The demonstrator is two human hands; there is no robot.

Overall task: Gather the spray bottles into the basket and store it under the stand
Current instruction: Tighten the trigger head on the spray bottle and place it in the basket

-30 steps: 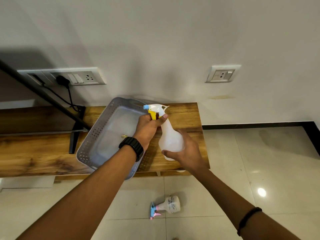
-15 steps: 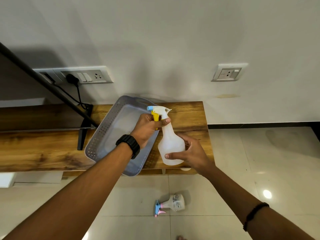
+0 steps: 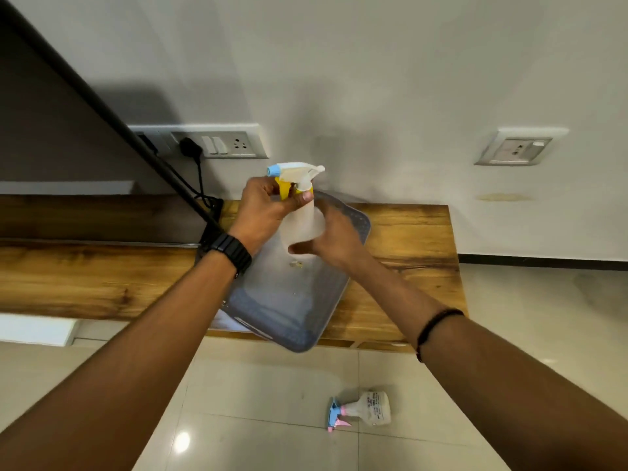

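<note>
Above the basket, your left hand [image 3: 263, 212] is clenched around the yellow trigger and neck of the white spray bottle [image 3: 302, 217], and your right hand [image 3: 334, 237] wraps the bottle's lower body from the side. You hold the bottle upright, its blue nozzle tip pointing left, just over the far end of the grey perforated basket [image 3: 326, 321]. That basket rests on the wooden worktop [image 3: 407, 239], its near corner hanging past the front edge. Apart from a small yellowish speck on its floor, you have nothing lying in it. A black slanted bar [image 3: 112, 117] crosses left of your hands, with a plugged-in switch panel [image 3: 217, 142] on the wall behind. Down on the tiled floor [image 3: 255, 402], a second spray bottle [image 3: 365, 409] with a pink and blue head lies on its side, well apart from the basket.
</note>
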